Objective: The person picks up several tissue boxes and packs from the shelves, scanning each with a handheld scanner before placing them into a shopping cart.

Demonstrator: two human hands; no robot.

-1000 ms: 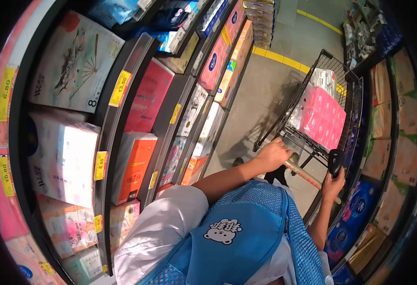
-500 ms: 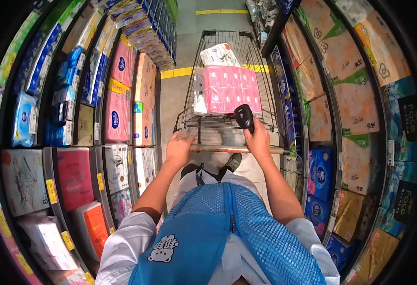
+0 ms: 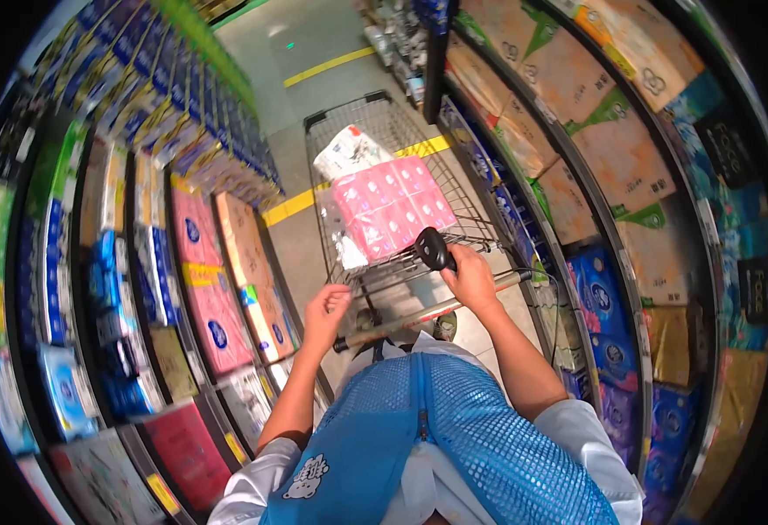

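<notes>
My right hand is wrapped round a black handheld scanner, just above the right part of the cart's handle bar. My left hand is raised near the bar's left end, fingers loosely curled and nothing seen in them. In the wire shopping cart lies a pink multipack of tissues in clear wrap. A white package with a floral print rests behind it.
Shelves of packaged tissues line both sides, with pink packs on the left and blue packs on the right. Stacked goods stand ahead on the left. Yellow floor tape crosses the aisle.
The view has rotated, so the cart appears tilted and further left. My left hand has come off the handle area and its fingers are more curled. My right hand still holds the scanner.
</notes>
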